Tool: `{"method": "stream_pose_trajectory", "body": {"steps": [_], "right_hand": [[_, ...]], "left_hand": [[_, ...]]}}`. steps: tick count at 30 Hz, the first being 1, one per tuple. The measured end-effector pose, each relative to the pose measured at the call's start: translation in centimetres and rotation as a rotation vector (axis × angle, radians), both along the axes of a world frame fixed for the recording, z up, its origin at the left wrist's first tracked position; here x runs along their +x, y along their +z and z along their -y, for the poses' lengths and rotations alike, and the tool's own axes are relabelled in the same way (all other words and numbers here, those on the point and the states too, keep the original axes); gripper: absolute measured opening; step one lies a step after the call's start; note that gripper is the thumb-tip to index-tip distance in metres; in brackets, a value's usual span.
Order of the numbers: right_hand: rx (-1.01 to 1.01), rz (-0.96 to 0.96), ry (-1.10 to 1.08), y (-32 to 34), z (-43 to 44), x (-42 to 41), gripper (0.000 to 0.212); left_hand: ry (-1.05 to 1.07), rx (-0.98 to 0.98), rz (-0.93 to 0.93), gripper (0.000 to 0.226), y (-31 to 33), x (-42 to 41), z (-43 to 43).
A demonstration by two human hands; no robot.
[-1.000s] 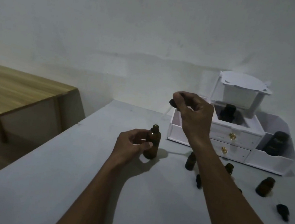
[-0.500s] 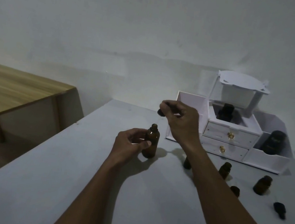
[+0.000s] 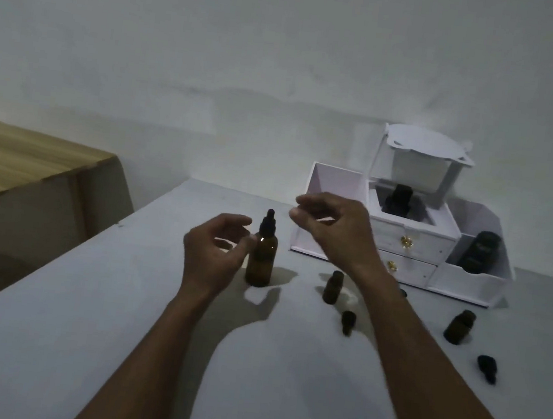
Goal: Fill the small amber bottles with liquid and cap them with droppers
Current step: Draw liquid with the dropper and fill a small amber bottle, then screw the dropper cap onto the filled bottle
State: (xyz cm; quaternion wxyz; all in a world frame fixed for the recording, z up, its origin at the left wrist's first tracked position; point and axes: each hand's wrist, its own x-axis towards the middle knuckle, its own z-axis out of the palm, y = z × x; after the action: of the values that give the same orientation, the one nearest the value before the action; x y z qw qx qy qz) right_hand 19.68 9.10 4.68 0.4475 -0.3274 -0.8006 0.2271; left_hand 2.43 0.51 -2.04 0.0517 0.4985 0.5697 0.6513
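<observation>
Capped amber bottle (image 3: 261, 258) is standing upright at the surface (image 3: 80, 342) centre.

Both hands, left hand (image 3: 212, 253) and right hand (image 3: 333, 231), are hovering open and empty; an elbow sweeping toward 3 o'clock (uncapped small bottles (image 3: 333, 286) there) could be toppling them.

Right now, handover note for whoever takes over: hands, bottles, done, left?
Left hand: open, empty, fingertips beside the tall amber bottle, contact unclear.
Right hand: open, empty, raised above the table.
Done: the tall bottle stands upright with its dropper cap on.
Left: two small amber bottles stand uncapped; loose droppers lie on the table near them. Fill levels can't be read.
The white organizer holds dark bottles.
</observation>
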Motion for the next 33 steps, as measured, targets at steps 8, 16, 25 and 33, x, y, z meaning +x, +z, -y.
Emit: {"method": "stream_pose_trajectory", "body": {"steps": [8,16,25,33], "right_hand": [[-0.135,0.529,0.089,-1.2,1.7,9.7,0.031],[-0.042,0.886,0.038,-6.1,2.7,11.0,0.026],[-0.091,0.085,-0.027,-1.4,-0.1,11.3,0.020],[-0.192,-0.038,-0.003,-3.2,-1.5,9.7,0.016]], "left_hand": [[-0.294,-0.093,0.016,0.015,0.4,6.0,-0.1],[-0.357,-0.445,0.151,0.048,-2.4,9.8,-2.3],[-0.428,-0.530,0.204,0.053,-2.0,10.6,-3.9],[-0.493,-0.498,0.227,0.036,-2.2,10.8,-3.7]]}}
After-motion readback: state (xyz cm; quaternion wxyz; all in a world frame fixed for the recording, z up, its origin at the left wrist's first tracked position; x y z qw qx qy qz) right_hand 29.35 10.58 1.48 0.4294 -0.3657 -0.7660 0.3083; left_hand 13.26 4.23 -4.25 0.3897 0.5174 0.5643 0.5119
